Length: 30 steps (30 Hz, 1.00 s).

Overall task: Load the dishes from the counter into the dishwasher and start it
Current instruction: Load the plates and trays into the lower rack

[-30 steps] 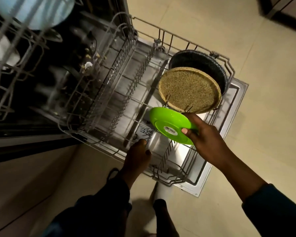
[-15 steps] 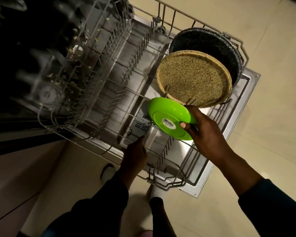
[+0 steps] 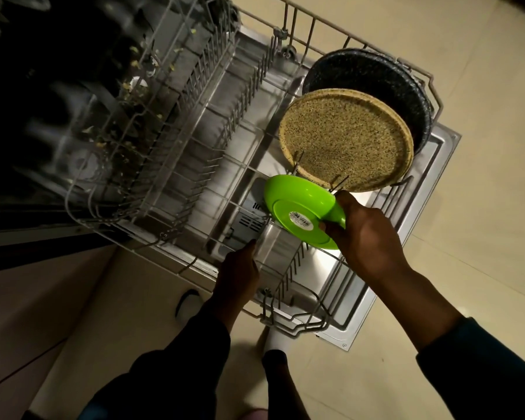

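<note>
Over the pulled-out rack (image 3: 288, 27) we hold a green plate (image 3: 297, 207) in our right hand (image 3: 367, 237). Our fingers curl over the plate's far rim and our thumb presses on its bottom, close to a white sticker (image 3: 300, 220). So the right hand pinches the plate. The plate is tipped on its edge, with its bottom facing us. It sits low among the rack's wires, but we cannot tell if it rests on them.

Just behind the green plate stands a tan speckled plate (image 3: 346, 137). It leans between the thin prongs. Behind that one is a dark pan (image 3: 376, 77), pushed up against the rack's far corner. The tan plate covers part of the pan.

Our left hand (image 3: 238, 277) is at the near rim of the rack. Its fingertips reach the wire there. We see only the back of the hand, so we cannot tell if the fingers grip the wire or just touch it.

The rack sits over the open door (image 3: 412, 231) of the dishwasher. The door is shiny metal and lies flat. To the left the inside of the machine is dark and blurry. Small bits of food stick to the rack on that side. The floor (image 3: 482, 147) is pale tile. Our two feet show below the door.
</note>
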Each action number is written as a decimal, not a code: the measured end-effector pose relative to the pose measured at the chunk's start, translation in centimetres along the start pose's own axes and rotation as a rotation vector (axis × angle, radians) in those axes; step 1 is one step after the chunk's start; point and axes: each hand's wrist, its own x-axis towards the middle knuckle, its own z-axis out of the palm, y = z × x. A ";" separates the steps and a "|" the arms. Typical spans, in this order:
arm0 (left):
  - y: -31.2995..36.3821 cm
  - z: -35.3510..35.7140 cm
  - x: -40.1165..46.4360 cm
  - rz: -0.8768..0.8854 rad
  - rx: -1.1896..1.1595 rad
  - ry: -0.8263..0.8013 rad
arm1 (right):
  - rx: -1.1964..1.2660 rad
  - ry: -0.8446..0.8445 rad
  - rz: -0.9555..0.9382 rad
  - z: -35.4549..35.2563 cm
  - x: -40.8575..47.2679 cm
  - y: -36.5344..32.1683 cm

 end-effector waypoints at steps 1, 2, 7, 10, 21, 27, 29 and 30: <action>-0.1 0.0 0.0 0.000 0.004 -0.012 | -0.014 0.007 -0.005 -0.1 -0.1 -0.2; -0.2 -0.1 0.0 -0.005 0.008 -0.026 | -0.024 0.008 -0.003 -0.1 0.0 -0.2; 0.2 -0.8 -0.4 -0.003 0.045 -0.097 | -0.051 -0.026 0.014 -0.3 0.3 -0.1; 0.5 -1.8 -1.6 0.033 0.032 -0.099 | 0.001 0.107 0.024 -0.9 -0.6 -1.2; 5.4 -14.0 -10.8 0.050 -0.124 0.057 | 0.003 0.221 -0.175 -8.4 -9.7 -12.8; 8.8 -24.2 -20.5 0.198 -0.115 0.134 | -0.062 0.113 -0.242 -15.3 -14.3 -20.1; 9.1 -28.6 -24.0 0.211 -0.097 0.212 | -0.114 0.088 -0.319 -18.3 -14.6 -23.6; 9.0 -30.0 -25.0 0.212 -0.094 0.234 | -0.151 0.121 -0.342 -19.2 -14.4 -24.5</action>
